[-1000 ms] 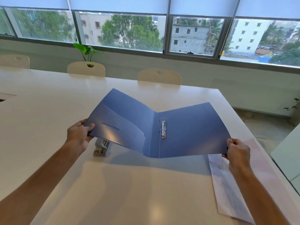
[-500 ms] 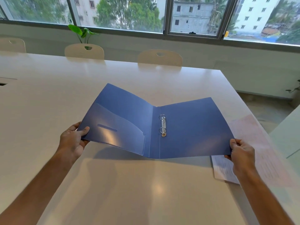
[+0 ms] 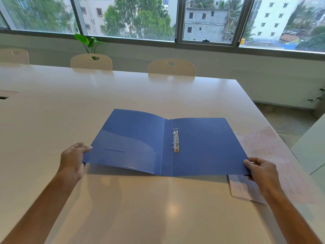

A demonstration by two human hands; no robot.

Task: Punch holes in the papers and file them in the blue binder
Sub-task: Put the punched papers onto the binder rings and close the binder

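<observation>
Head view: we lower blue binder (image 3: 202, 147) almost flat onto table (image 3: 123, 95), covering punch; left hand (image 3: 73, 159) and right hand (image 3: 260, 169) pinch cover edges; papers (image 3: 260, 150) unpunched.

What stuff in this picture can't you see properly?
- Papers, head view: the print is blurred and too small to read; the blue binder and right hand cover their left edge.
- Left hand: its fingers under the binder's cover are hidden.
- Hole punch: none shows in this view.
</observation>
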